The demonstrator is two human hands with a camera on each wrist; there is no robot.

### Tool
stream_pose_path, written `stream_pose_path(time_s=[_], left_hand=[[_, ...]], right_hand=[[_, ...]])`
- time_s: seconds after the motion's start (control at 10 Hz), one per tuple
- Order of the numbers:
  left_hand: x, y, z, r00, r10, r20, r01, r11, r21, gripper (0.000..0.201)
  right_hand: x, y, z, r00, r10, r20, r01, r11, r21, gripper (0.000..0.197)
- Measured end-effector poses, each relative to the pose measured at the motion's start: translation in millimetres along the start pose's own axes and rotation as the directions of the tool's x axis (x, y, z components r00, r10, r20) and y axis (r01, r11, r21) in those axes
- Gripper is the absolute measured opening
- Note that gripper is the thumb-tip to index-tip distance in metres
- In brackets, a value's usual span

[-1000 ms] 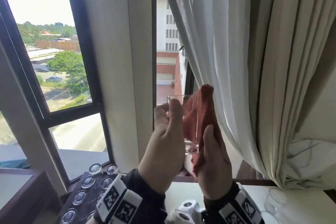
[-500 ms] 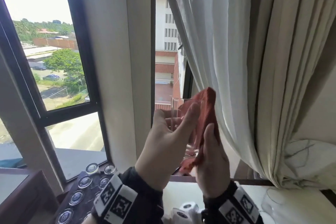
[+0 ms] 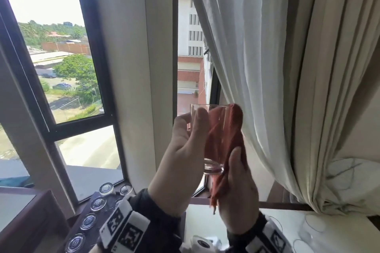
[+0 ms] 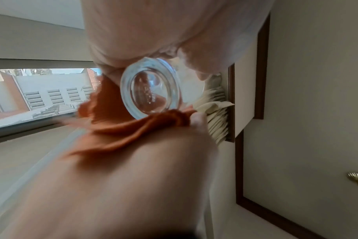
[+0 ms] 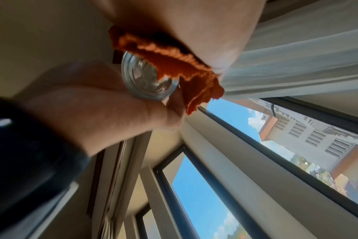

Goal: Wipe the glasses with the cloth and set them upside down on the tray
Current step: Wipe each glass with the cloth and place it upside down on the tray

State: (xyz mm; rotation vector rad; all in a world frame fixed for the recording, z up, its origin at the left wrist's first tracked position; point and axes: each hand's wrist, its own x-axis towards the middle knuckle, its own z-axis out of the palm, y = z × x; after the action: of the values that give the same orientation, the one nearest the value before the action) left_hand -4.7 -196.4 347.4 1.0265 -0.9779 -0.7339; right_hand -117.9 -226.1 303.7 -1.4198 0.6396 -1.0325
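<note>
at the lower left of the head view i see a dark tray point(image 3: 67, 230) holding at least 6 glasses point(image 3: 88, 221) with their thick bases up, so i judge that part of the job is done. at the lower right of the same frame, faint clear rims point(image 3: 314, 225) sit on a white surface; i take them for glasses waiting to be wiped, though they are too pale to count.

the glass in hand point(image 3: 207, 129) is raised in the centre of the frame, mouth up, in front of the window, so i judge the wiping step is under way and the flip onto the tray is not yet done.

my left hand point(image 3: 181, 160) sits just left of centre, fingers and thumb wrapped round the glass wall. my right hand point(image 3: 236, 187) is just right of it, thumb pointing up, fingers curled to press the red cloth point(image 3: 228, 133) against the right side of the glass. the cloth rises above the rim and a loose tail hangs below the base. in the left wrist view the round base point(image 4: 150, 89) faces the camera with cloth under it.
</note>
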Motion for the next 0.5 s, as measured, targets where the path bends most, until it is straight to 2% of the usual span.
stream_pose_path(time_s=[0.1, 0.2, 0.3, 0.4, 0.5], left_hand=[[-5, 5, 9, 1.000, 0.006, 0.005, -0.006, 0.999, 0.038, 0.054], [0, 5, 7, 0.997, 0.034, -0.071, -0.029, 0.997, 0.077, 0.052], [9, 9, -5, 0.990, 0.040, -0.134, -0.046, 0.998, -0.042, 0.056], [4, 14, -4, 0.996, 0.036, -0.082, -0.039, 0.999, -0.036, 0.068], [-4, 6, 5, 0.998, 0.033, -0.052, -0.032, 0.999, 0.023, 0.069]], right_hand=[[15, -24, 8, 0.962, -0.269, -0.047, 0.272, 0.958, 0.088, 0.030], [13, -18, 16, 0.871, -0.478, 0.115, 0.483, 0.875, -0.023, 0.039], [0, 10, 11, 0.865, -0.448, 0.227, 0.466, 0.884, -0.029, 0.034], [-8, 23, 6, 0.987, -0.056, 0.152, 0.058, 0.998, -0.007, 0.055], [12, 15, 5, 0.993, -0.115, 0.028, 0.104, 0.961, 0.258, 0.062]])
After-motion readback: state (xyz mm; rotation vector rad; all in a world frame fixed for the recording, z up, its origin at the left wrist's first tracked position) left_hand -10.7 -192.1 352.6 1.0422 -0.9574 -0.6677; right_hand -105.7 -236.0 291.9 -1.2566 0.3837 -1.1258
